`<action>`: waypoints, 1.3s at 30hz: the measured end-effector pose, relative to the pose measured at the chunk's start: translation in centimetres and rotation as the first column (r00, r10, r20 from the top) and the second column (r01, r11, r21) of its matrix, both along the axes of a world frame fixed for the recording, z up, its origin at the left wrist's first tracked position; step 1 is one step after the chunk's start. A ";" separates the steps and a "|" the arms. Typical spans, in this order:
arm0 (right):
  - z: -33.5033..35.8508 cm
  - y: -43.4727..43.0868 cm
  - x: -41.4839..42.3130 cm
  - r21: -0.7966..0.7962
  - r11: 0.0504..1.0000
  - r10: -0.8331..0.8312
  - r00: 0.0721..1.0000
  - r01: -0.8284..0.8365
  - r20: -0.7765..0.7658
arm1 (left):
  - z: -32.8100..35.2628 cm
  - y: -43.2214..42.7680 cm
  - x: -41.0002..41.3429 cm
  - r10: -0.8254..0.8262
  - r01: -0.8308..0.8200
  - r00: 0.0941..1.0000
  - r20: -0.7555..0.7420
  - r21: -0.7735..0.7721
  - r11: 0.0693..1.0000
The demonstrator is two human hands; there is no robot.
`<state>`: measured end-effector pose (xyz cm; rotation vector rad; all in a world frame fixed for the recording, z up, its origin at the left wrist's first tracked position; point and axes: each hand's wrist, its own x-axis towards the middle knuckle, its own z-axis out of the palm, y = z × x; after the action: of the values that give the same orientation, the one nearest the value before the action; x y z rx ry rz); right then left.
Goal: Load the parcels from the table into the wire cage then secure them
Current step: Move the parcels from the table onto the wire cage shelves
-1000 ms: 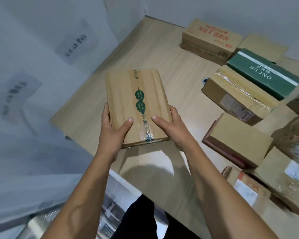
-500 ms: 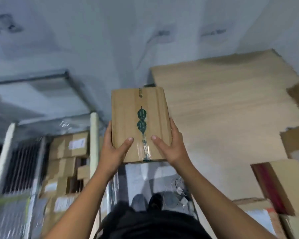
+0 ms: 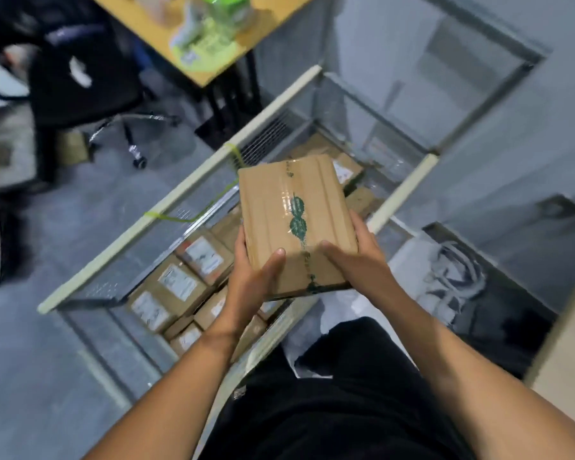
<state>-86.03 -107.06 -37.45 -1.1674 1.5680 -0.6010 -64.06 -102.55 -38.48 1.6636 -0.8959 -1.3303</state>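
Turned round since a moment ago, now holding the brown parcel (image 3: 292, 224) over the open wire cage (image 3: 186, 190), above the boxes (image 3: 176, 287) stacked inside. Gripping its near end with left hand (image 3: 249, 280) and right hand (image 3: 356, 260), thumbs on top. Beyond the cage, a black chair (image 3: 80, 78).

A black office chair (image 3: 80, 78) on a chrome star base (image 3: 130, 122) stands on the grey floor (image 3: 63, 227), just beside a wooden counter (image 3: 140, 14) that carries blurred green-and-white packages (image 3: 210, 34). A small cardboard box (image 3: 70, 147) sits under the chair. At the right, pale cables (image 3: 452, 277) lie coiled against a dark panel.
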 end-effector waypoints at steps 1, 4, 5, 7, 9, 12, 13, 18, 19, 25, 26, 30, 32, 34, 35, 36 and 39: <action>-0.9 -0.6 1.1 0.012 0.999 0.041 0.999 -0.041 -0.007 | -1.0 0.3 1.1 0.017 -0.018 0.999 0.030 0.032 0.999; -5.0 -2.6 3.3 0.067 0.983 0.176 0.984 -0.174 -0.031 | -4.4 1.1 3.6 -0.016 -0.022 0.974 0.226 0.166 0.986; -6.7 -3.5 3.8 0.097 0.973 0.214 0.975 -0.208 -0.058 | -5.8 1.0 4.3 -0.056 -0.004 0.956 0.289 0.202 0.979; -10.8 -5.8 4.8 0.146 0.950 0.292 0.951 -0.277 -0.099 | -9.5 0.4 5.4 -0.102 0.021 0.935 0.340 0.235 0.972; -15.9 -8.4 5.9 0.187 0.921 0.370 0.919 -0.342 -0.137 | -14.4 -0.3 6.1 -0.094 -0.011 0.909 0.407 0.249 0.968; -23.4 -12.6 7.8 0.181 0.885 0.460 0.866 -0.429 -0.195 | -21.7 -2.3 7.5 -0.188 -0.057 0.807 0.559 0.390 0.919; -26.1 -13.7 8.5 0.168 0.874 0.483 0.853 -0.455 -0.201 | -24.2 -3.1 8.0 -0.220 -0.078 0.780 0.586 0.440 0.895; -39.7 -17.6 12.1 0.085 0.851 0.523 0.826 -0.518 -0.211 | -36.5 -7.3 10.5 -0.255 -0.140 0.650 0.716 0.442 0.886; -42.0 -18.0 12.8 0.069 0.849 0.526 0.827 -0.524 -0.199 | -38.7 -7.9 10.9 -0.258 -0.140 0.608 0.751 0.421 0.896; -50.2 -19.2 13.9 0.040 0.730 0.647 0.671 -0.683 -0.363 | -46.3 -9.2 11.4 -0.320 -0.156 0.502 0.803 0.449 0.880; -50.5 -19.3 13.9 0.056 0.713 0.662 0.644 -0.699 -0.383 | -46.6 -9.2 11.3 -0.364 -0.158 0.485 0.795 0.489 0.858; -49.7 -19.9 14.9 0.122 0.708 0.687 0.638 -0.695 -0.349 | -45.9 -9.8 11.0 -0.419 -0.158 0.495 0.761 0.553 0.818; -48.5 -20.4 15.1 0.140 0.676 0.717 0.602 -0.723 -0.353 | -44.5 -10.2 11.0 -0.429 -0.142 0.542 0.722 0.582 0.801; -46.3 -20.5 14.8 0.173 0.630 0.757 0.548 -0.757 -0.356 | -42.2 -10.4 10.8 -0.416 -0.119 0.597 0.687 0.588 0.800; -44.7 -20.4 14.5 0.194 0.611 0.773 0.526 -0.767 -0.355 | -40.6 -10.3 10.5 -0.405 -0.100 0.618 0.673 0.579 0.809; -43.0 -20.2 14.0 0.210 0.597 0.785 0.508 -0.775 -0.355 | -38.8 -10.0 10.2 -0.393 -0.077 0.641 0.660 0.564 0.822; -36.7 -19.6 12.3 0.278 0.609 0.781 0.500 -0.743 -0.373 | -32.6 -9.3 8.8 -0.365 -0.001 0.700 0.614 0.511 0.859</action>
<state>-73.70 -126.69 -74.16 -1.8692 1.2113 0.3849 -55.29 -111.88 -71.03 2.6352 -1.2629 -1.0918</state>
